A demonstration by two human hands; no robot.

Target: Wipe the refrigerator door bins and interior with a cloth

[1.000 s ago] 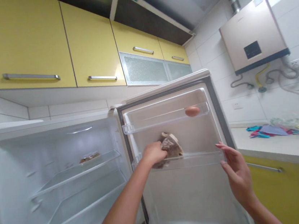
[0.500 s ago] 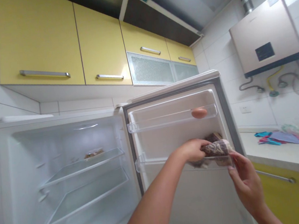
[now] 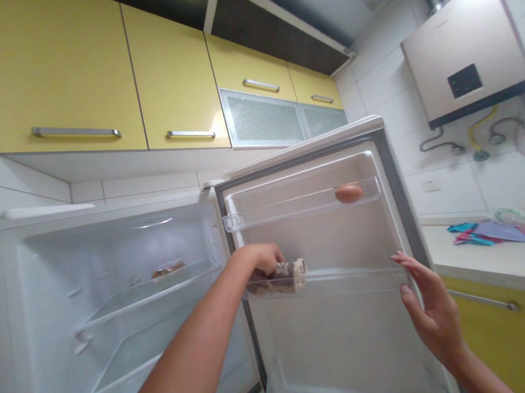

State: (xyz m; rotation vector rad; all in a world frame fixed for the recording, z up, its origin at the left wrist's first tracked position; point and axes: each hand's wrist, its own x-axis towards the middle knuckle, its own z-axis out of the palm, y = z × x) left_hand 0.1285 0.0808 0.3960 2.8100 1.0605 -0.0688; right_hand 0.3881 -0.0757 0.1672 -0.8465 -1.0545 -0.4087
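Note:
My left hand (image 3: 266,260) is closed on a dark and pale patterned packet (image 3: 293,275), at the hinge side of the lower door shelf (image 3: 350,282). The packet lies behind the clear front of that shelf, and its left part is hidden by my fingers. At the door's outer edge, my right hand (image 3: 426,304) has its fingers apart and holds nothing; its fingertips are near the right end of the same shelf. A brown egg (image 3: 349,193) rests in the upper door shelf (image 3: 287,208).
Inside the open fridge, a small brown item (image 3: 169,269) is on the upper glass shelf (image 3: 150,294). Colourful cloths (image 3: 491,232) and clear plastic are on the counter (image 3: 501,266) at right. Yellow cabinets (image 3: 171,74) hang above.
My left hand has moved left along the lower door shelf with the patterned packet. My right hand has let go of the packet's right end and is now open.

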